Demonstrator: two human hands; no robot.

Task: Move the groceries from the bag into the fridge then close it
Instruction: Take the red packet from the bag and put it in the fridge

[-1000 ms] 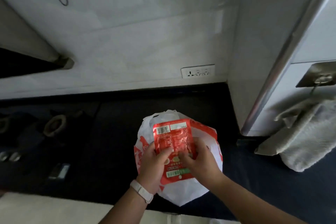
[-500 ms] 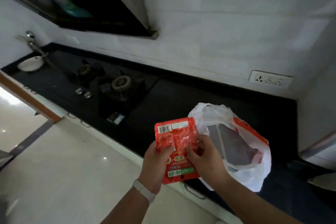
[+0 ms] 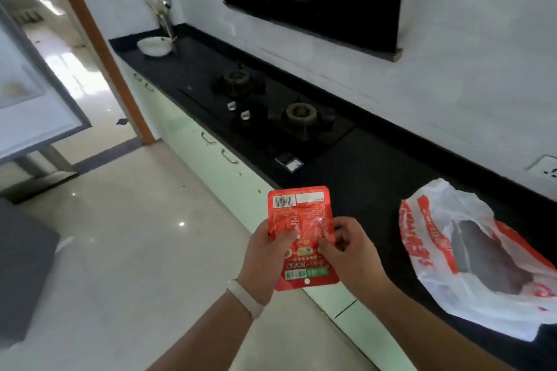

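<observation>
Since half a second back, view has swung left; I see both hands carried off the bench point(image 3: 376, 178). Left hand point(image 3: 265, 262) and right hand point(image 3: 346, 253) both grip red packet point(image 3: 301, 235), left of plastic bag point(image 3: 452, 250), which lies open on bench.

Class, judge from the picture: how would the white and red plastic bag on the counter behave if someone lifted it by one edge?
The plastic bag is thin and crumpled, so it would probably go limp and sag. A dark item shows through its side, so the weight would likely slide toward the lowest corner. Its mouth gapes open, so contents might spill.
</observation>
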